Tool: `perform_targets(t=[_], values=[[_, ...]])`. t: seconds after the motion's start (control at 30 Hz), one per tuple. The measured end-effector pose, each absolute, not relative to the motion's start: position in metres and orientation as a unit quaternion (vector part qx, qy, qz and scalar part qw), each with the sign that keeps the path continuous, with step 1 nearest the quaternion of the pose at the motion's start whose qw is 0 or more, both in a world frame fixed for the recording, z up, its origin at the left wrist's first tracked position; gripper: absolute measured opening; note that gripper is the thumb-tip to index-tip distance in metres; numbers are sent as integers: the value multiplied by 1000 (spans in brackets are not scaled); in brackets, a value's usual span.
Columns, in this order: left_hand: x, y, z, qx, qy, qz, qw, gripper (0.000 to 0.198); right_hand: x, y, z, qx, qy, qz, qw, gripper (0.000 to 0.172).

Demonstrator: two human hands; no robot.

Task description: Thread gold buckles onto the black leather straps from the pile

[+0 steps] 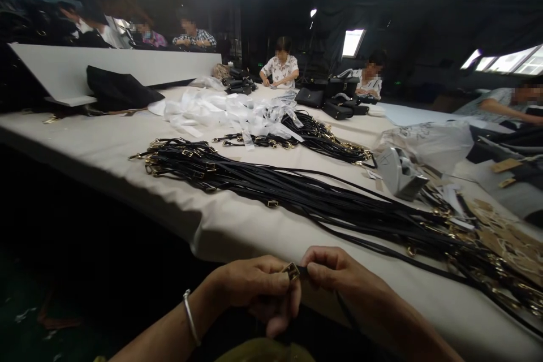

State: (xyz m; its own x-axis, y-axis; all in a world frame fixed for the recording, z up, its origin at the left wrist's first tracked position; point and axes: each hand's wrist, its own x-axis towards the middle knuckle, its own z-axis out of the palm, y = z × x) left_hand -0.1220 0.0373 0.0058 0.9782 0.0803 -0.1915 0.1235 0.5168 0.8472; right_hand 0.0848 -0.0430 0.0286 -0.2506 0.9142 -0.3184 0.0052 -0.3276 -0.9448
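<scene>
My left hand, with a silver bangle at the wrist, pinches a small gold buckle between thumb and fingers. Close beside it, my right hand grips the black strap that runs into the buckle. The strap hangs down below the right hand, partly lost in the dark. Both hands are just off the near edge of the table. Beyond them lies a long bundle of black straps with gold buckles and clasps at its ends.
The table has a pale cloth. White plastic wrappings and another strap pile lie behind the bundle. A silver tape dispenser stands at right, near brown tags. Black bags and several people are farther back.
</scene>
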Motion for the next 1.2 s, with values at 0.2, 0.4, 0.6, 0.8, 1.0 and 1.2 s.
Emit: perform_targets(t=[0.2,0.4,0.6,0.8,1.0,1.2], values=[[-112,35,-10,487,225,158,829,36,70,-41,36,-499,-433,664,350,44],[-96,29,-21,561,341,305,689,39,56,-39,8,-529,-386,593,469,50],[-73,28,-21,619,365,319,618,32,55,-50,-5,-492,-292,583,577,49],[-39,8,-24,640,298,267,656,18,76,-55,-6,-581,-337,445,593,39],[-15,-14,-27,510,226,80,826,47,114,-70,4,-482,-141,445,741,38],[3,-27,-26,486,209,-21,848,41,150,-93,31,-322,-45,472,819,21]])
